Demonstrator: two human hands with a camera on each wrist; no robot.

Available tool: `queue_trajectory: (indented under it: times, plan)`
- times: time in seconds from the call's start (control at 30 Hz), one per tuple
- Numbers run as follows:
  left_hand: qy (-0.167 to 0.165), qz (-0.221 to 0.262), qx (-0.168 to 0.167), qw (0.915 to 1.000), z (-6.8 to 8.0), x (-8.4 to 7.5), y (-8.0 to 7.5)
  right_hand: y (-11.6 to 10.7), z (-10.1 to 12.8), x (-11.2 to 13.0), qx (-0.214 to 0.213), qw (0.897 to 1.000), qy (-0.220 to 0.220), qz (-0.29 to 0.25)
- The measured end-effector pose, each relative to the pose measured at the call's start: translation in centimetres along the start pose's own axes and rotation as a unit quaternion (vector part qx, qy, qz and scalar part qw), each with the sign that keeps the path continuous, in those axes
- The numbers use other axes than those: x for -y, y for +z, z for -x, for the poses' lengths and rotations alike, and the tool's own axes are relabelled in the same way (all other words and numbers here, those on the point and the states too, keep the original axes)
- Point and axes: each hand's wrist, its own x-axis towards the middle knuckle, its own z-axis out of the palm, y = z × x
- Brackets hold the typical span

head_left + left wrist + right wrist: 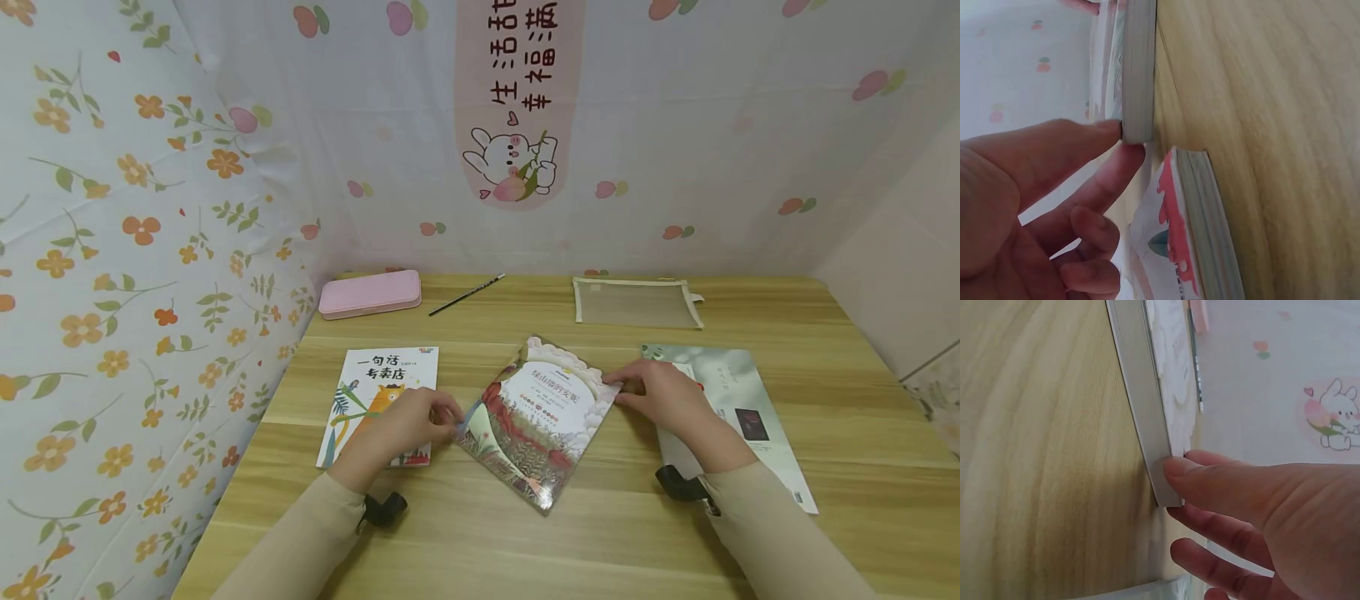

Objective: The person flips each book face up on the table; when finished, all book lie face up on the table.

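Note:
A picture book (536,421) with a reddish, leafy cover lies at a slant mid-table, one corner pointing toward me. My left hand (408,427) pinches its left corner between thumb and index finger, the other fingers curled loosely below. At the opposite corner, my right hand (667,400) grips the book with the thumb on its page edge (1163,481) and fingers behind. Partly beneath my left hand is a white book (382,375) with an orange cartoon cat. Under my right wrist lies a pale green book (738,400), partly covered by the hand.
Along the back of the wooden table (600,533) sit a pink pencil case (371,294), a dark pencil (468,294) and a mesh zip pouch (637,302). Patterned cloth (360,108) hangs behind, and a floral one (112,300) borders the left side.

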Motion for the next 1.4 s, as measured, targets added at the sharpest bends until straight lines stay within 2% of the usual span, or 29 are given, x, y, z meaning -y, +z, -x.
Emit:
queue_trajectory:
  times: [0.27, 0.53, 0.73, 0.8, 0.97, 1.1, 1.23, 1.4]
  plan:
    - [0.042, 0.020, 0.028, 0.9985, 0.5, -0.3, 0.4, 0.2, -1.3, -0.1, 0.001, 1.000, 0.003, -0.001]
    - [0.052, 0.015, 0.039, 0.9978, 1.1, -1.1, 1.1, 0.3, -2.7, -0.1, 0.002, 1.000, 0.024, -0.015]
    - [0.070, -0.056, 0.018, 0.9958, 1.5, -1.9, 1.7, 0.5, -4.1, -0.4, 0.003, 0.999, 0.010, -0.038]
    - [0.074, -0.064, 0.014, 0.9951, 1.6, -2.2, 1.9, 0.7, -4.5, -0.5, 0.001, 0.999, 0.001, -0.042]
    - [0.064, -0.047, 0.005, 0.9968, 1.8, -2.7, 2.5, 0.9, -5.4, -0.6, -0.005, 0.999, -0.020, -0.050]
    - [0.053, -0.035, -0.014, 0.9979, 1.9, -2.9, 3.3, 1.0, -5.9, -0.5, -0.009, 0.998, -0.032, -0.055]
    - [0.053, -0.035, -0.029, 0.9976, 1.9, -3.2, 4.0, 1.1, -6.1, -0.6, -0.009, 0.997, -0.038, -0.061]
    - [0.054, -0.042, -0.032, 0.9972, 2.0, -3.4, 4.1, 1.2, -5.8, -0.6, -0.001, 0.996, -0.065, -0.061]
